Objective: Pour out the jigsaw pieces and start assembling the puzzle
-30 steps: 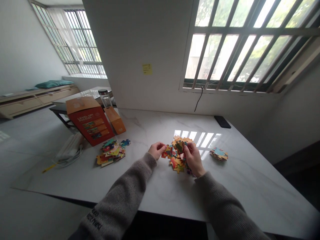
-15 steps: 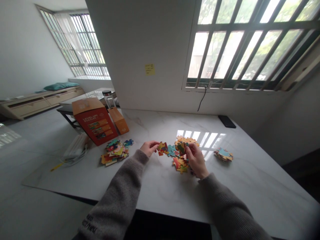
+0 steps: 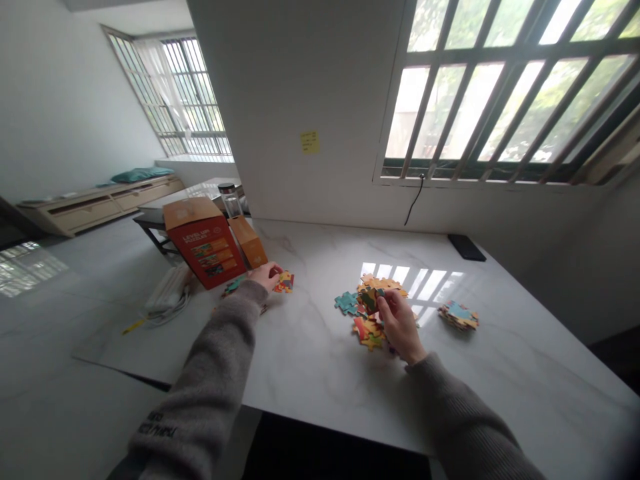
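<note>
Left hand (image 3: 263, 277) is reaching onto scattered puzzle pieces (image 3: 284, 283), grip unclear; right hand (image 3: 399, 320) is pinching one puzzle piece (image 3: 369, 301), with a loose pile (image 3: 369, 332) just beneath it.

The white marble table top (image 3: 320, 380) carries soft grey veining. At the centre lie jigsaw pieces (image 3: 369, 331) in orange, yellow, teal and red, printed with busy multicoloured patches. At three o'clock, a small stack of pieces (image 3: 459, 315) shows mostly teal and orange. At ten o'clock stands a red-orange puzzle box (image 3: 204, 253) with a tan top and a colourful picture strip. The sleeves (image 3: 465, 420) are grey-brown ribbed knit; a yellow sticky note (image 3: 309, 141) sits at twelve.
</note>
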### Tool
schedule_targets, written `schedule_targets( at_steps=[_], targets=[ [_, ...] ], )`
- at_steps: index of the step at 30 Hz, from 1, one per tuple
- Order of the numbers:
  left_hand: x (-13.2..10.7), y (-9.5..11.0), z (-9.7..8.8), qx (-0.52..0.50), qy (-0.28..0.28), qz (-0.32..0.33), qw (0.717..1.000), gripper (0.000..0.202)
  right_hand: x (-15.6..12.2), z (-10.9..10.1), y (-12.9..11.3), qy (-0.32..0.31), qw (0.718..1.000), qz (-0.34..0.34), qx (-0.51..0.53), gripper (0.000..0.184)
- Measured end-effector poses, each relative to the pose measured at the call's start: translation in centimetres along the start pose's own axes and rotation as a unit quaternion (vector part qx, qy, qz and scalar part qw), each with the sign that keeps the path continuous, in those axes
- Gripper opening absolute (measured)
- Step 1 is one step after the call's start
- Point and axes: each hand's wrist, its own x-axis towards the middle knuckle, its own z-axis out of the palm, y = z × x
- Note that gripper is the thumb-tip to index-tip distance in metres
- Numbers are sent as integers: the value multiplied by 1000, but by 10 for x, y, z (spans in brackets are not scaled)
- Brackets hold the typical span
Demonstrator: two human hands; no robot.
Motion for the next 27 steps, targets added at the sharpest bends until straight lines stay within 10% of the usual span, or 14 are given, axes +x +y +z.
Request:
schedule_targets(
  at_steps=[8,12,15,21,27],
  targets=[
    [20,-20,-25,215,-28,-78,973,5,-1,3,5,6,1000,-3,-24,34],
    [15,-11,-18,279,7,-13,960,19,0,3,2,9,1000,7,-12,34],
    [-1,21,0,203,18,72,976,32,0,6,-4,6,999,40,34,34],
    [-60,93,73,-174,-171,145,959,28,-5,20,-5,-18,975,104,195,35],
    [-85,99,113,-331,-174,82,924,30,-8,23,-9,-42,956,130,260,33]
  ],
)
